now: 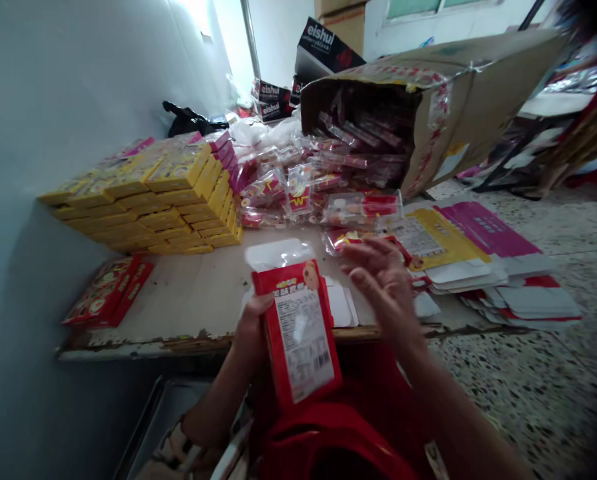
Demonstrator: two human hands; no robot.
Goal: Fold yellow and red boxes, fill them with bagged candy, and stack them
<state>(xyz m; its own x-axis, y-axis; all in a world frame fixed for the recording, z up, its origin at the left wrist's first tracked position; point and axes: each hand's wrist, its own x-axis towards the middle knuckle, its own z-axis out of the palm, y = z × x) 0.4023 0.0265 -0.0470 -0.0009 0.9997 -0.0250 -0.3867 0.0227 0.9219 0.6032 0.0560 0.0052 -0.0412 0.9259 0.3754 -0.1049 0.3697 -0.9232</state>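
My left hand is closed around the left edge of a red printed carton, held tilted in front of the table edge. Its white top flap stands up, and a grey text panel with a barcode faces me. To the right of the carton, my right hand is raised with fingers spread, a little blurred, holding nothing. Just beyond its fingertips lies a clear plastic pack with red and yellow contents. Folded white-and-red card rests on the table behind the carton.
Yellow boxes are stacked at the left, with red boxes in front. A large cardboard box lies on its side, its plastic packs heaped at the opening. Flat cartons, yellow and purple, lie at the right edge.
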